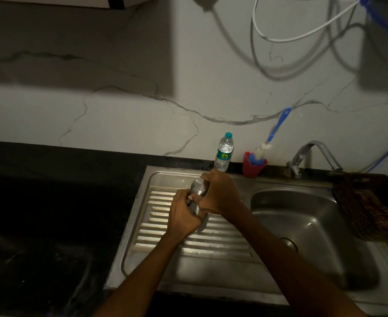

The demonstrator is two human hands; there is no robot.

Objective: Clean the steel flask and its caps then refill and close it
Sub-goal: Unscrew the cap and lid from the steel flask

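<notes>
- Flask [198, 197] is being held upright above the ribbed drainboard [211, 245] of the steel sink [307, 225], left of the basin; holding it there is likely so any drips are landing on steel and not on the dark table [51, 202]
- Left hand [184, 213] is wrapping round the lower body of the flask, fingers curled tight on it; this is probably steadying the body against twisting
- Right hand [218, 193] is closing over the upper part, fingers [208, 179] curled round the top where the cap would be sitting; the cap itself is being hidden by the hand, so whether it is loosening or tightening cannot be told
- Judging by the two opposed grips, the cap is being turned, and cleaning seems not yet begun, since no water is running from the tap [312, 154]
- Plastic water bottle [224, 152] is standing at the wall just behind the hands, capped; it may be serving for the refill
- Red cup [253, 165] is holding a bottle brush [273, 136] beside it, within reach for scrubbing inside
- Cloth [366, 207] is lying over the sink's right edge
</notes>
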